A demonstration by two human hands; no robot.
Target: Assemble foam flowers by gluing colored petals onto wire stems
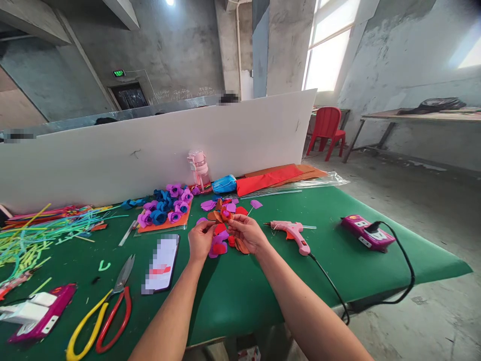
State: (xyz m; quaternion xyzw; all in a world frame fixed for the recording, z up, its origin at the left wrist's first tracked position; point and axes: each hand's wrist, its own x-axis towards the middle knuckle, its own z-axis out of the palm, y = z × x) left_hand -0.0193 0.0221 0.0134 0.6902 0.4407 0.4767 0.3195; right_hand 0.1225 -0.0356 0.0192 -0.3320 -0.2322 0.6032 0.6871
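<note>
My left hand [201, 240] and my right hand [246, 233] meet over a loose heap of cut felt petals [221, 235] in red, purple and orange on the green table [263, 281]. Fingers of both hands are pinched on a small petal piece [220, 229] held between them. Further back, finished purple and blue rolled flowers [165, 205] lie on an orange sheet. A pink hot glue gun [295, 233] rests just right of my right hand, its nozzle pointing left.
Scissors [108, 308] with red and yellow handles and a phone [161, 263] lie at the front left. Coloured sticks [33, 230] pile at the far left. A pink power strip [366, 233], a pink bottle [199, 170], red sheets [270, 178] and a white divider board [150, 145] are also here.
</note>
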